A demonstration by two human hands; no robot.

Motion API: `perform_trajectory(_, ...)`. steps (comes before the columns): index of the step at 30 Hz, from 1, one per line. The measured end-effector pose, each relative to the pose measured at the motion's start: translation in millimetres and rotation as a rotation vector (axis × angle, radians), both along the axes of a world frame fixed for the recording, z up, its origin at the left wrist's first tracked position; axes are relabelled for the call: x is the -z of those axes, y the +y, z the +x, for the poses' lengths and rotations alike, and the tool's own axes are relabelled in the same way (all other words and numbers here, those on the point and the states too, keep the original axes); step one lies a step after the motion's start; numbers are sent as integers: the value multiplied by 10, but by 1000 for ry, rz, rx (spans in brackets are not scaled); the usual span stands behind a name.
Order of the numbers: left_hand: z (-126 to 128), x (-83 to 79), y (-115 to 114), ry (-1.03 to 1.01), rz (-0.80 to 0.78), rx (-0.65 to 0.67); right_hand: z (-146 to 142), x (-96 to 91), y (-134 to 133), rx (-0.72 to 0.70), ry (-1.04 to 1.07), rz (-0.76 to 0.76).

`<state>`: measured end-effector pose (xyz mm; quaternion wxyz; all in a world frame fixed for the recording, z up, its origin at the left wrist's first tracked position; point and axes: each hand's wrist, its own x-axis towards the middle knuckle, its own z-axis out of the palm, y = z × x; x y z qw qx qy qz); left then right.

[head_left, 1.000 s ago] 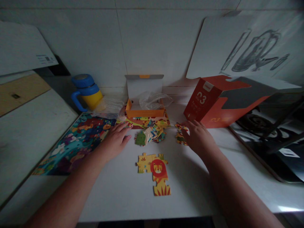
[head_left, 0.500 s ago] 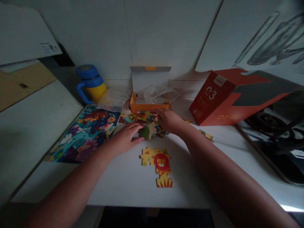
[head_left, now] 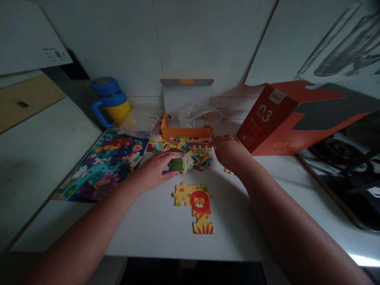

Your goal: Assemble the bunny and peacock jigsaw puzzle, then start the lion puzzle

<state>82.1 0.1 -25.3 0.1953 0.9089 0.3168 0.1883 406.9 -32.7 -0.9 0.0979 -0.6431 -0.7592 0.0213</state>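
Note:
My left hand (head_left: 156,168) curls its thumb and fingers around the left end of a heap of puzzle pieces (head_left: 196,159), against a green puzzle piece (head_left: 177,164). To the right of the heap is my right hand (head_left: 230,151), its fingers bent and pressed together; whatever is in them is hidden. Nearer to me on the white tabletop (head_left: 154,225) lie joined puzzle pieces (head_left: 200,202) showing a red-maned lion on yellow. A small yellow puzzle piece (head_left: 228,171) shows partly beneath my right wrist.
Behind the heap an orange box (head_left: 185,132) stands with its lid up and clear plastic (head_left: 197,115) inside. A colourful picture sheet (head_left: 101,166) lies left, below a blue-and-yellow jug (head_left: 111,103) and another plastic bag (head_left: 141,122). A large red box (head_left: 267,122) stands right.
My right hand has moved right, off the heap, uncovering more of the pieces there. My left hand stays at the heap's left end. The view has shifted slightly.

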Motion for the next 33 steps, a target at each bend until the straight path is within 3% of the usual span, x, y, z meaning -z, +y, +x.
perform_trajectory(5,-19,-29,-15,-1,-22,-27,-111,71,-131,-331,235,43)
perform_trajectory(7,-28,-44,-23,3,-31,-34,-158,124,-142,-390,245,14)
perform_trajectory(15,-213,-159,25,37,56,-236,-226,158,-95,-378,246,57)
perform_trajectory(21,-405,-147,142,153,112,-332,-191,165,-99,-370,187,14)
perform_trajectory(27,-354,-128,112,148,176,-281,-163,79,-131,-280,192,-30)
perform_trajectory(33,-70,-58,-59,47,127,-82,-79,-27,-134,-204,245,65)
